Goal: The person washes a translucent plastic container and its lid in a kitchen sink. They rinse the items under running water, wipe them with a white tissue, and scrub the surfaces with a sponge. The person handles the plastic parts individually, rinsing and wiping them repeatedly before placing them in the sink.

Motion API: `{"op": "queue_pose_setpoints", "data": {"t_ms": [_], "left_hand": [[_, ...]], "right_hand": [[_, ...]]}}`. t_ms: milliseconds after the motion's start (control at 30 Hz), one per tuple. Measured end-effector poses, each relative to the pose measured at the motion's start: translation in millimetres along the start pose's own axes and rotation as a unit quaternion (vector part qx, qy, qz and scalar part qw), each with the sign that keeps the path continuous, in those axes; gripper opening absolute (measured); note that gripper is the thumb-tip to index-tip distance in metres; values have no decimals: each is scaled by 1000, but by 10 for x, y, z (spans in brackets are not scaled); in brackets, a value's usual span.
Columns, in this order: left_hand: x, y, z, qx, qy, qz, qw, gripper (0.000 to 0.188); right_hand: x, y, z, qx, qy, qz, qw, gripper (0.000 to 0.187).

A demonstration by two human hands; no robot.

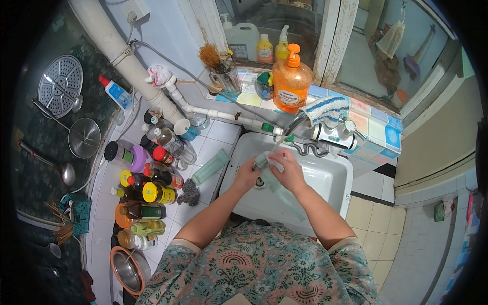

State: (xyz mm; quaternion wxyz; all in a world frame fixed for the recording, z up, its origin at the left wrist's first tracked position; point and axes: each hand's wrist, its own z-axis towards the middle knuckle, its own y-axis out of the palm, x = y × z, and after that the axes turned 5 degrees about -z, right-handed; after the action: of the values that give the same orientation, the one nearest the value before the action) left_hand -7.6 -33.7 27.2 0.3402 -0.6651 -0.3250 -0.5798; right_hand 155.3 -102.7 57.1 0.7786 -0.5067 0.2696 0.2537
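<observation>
While both hands are over the white, rectangular ceramic sink, the left hand has its fingers curled around a pale green, translucent tubular piece, located above the left half of the sink, near the drain. Right hand: fingers bent inward at the same piece, meeting something whitish; cannot tell whether they grip it or only touch it. A long, pale green, translucent strip slants below the right hand, across the sink; its upper end is hidden, and whether it joins the tubular piece is unclear.

Left of the sink: a long, pale green, translucent box-like container lies on white tiles, a dark grey, fuzzy scouring ball just beyond it. Further left, crowded bottles and jars overlap; several hide one another.

Behind the sink: a curved chrome faucet, partly covered by a blue-and-white striped cloth; beside it, a large orange pump bottle.

Nearest edge of the sink hidden, in part, by a green-and-pink patterned garment, itself cut off below.
</observation>
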Motion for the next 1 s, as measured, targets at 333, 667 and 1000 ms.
{"op": "queue_pose_setpoints", "data": {"t_ms": [333, 667, 1000], "left_hand": [[170, 93, -3, 59, 13, 205, 977, 46], [-43, 143, -90, 82, 25, 169, 982, 48], [-53, 88, -79, 80, -29, 71, 994, 43]], "right_hand": [[59, 334, 23, -24, 262, 349, 900, 34], [78, 188, -13, 19, -20, -112, 993, 27], [305, 139, -54, 45, 70, 53, 995, 19]]}}
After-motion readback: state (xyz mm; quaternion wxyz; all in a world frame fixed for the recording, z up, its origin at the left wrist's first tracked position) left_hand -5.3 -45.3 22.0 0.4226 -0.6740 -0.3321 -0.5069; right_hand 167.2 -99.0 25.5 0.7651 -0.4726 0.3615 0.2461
